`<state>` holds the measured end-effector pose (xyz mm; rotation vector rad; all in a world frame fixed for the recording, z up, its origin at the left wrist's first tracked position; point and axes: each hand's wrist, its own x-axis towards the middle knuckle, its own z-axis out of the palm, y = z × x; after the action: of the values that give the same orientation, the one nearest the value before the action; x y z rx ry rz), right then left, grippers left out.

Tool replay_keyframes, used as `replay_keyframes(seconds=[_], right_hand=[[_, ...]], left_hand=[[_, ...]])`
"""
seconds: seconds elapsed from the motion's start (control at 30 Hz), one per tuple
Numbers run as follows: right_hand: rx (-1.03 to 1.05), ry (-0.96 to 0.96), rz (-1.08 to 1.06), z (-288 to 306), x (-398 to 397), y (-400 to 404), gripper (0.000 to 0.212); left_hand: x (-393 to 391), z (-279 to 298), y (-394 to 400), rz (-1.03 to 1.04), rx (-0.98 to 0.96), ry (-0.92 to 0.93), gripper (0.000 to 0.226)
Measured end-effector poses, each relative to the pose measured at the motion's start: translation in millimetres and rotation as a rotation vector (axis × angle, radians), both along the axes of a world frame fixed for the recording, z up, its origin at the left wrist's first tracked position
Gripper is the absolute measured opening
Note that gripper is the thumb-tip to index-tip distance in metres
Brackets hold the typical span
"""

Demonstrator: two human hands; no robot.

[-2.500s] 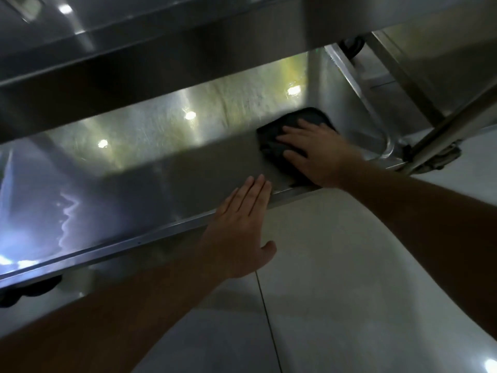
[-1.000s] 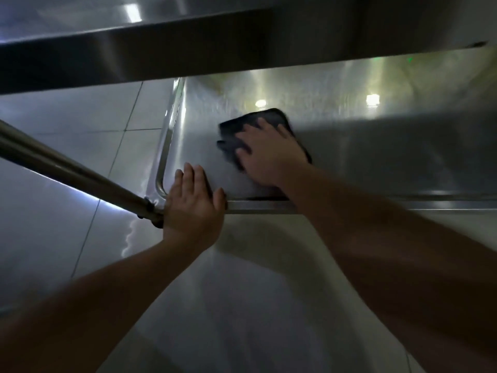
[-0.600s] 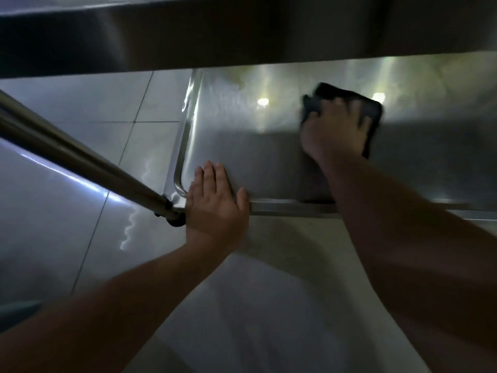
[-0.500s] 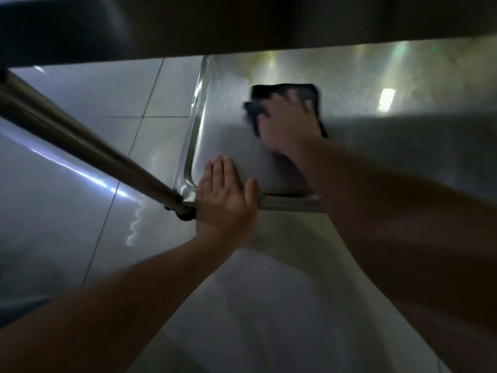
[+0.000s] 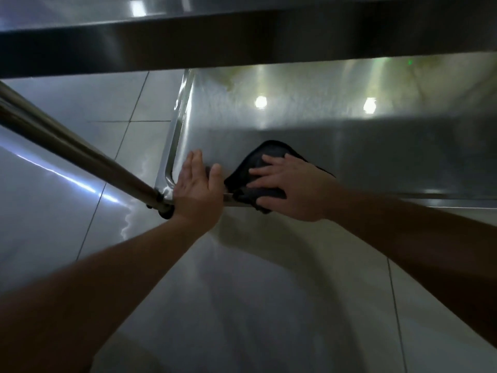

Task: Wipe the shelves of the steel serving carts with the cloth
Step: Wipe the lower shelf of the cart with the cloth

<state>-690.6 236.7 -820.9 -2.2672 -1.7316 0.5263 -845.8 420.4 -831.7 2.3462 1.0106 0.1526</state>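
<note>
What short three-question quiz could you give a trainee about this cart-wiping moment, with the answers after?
1. True or false: the right hand presses the dark cloth with spread fingers.
2. Where does the cloth lie on the lower shelf? A) at the far edge B) at the near front rim, partly over it C) on the floor
3. Fill in: the left hand rests flat on the shelf's near ____ corner, beside the slanted steel post.

Key: 1 true; 2 B; 3 left.
</note>
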Motion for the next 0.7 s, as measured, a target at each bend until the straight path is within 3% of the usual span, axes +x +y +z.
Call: replay_keyframes(seconds=[0.27, 0.47, 0.7], right_hand=[[-0.092, -0.034, -0.099, 2.7, 48.1, -118.5, 0.060], [-0.124, -0.051, -0.218, 5.9, 83.4, -219.1, 0.063], [0.026, -0.048, -0.417, 1.6, 111.2, -308.8, 0.052]], left_hand=[[18.4, 8.0, -29.3, -0.028, 0.214, 0.195, 0.075], [57.7, 22.8, -116.3, -0.339, 0.303, 0.150, 0.068], [85.4, 21.5, -199.6, -0.549, 0.361, 0.148, 0.066]])
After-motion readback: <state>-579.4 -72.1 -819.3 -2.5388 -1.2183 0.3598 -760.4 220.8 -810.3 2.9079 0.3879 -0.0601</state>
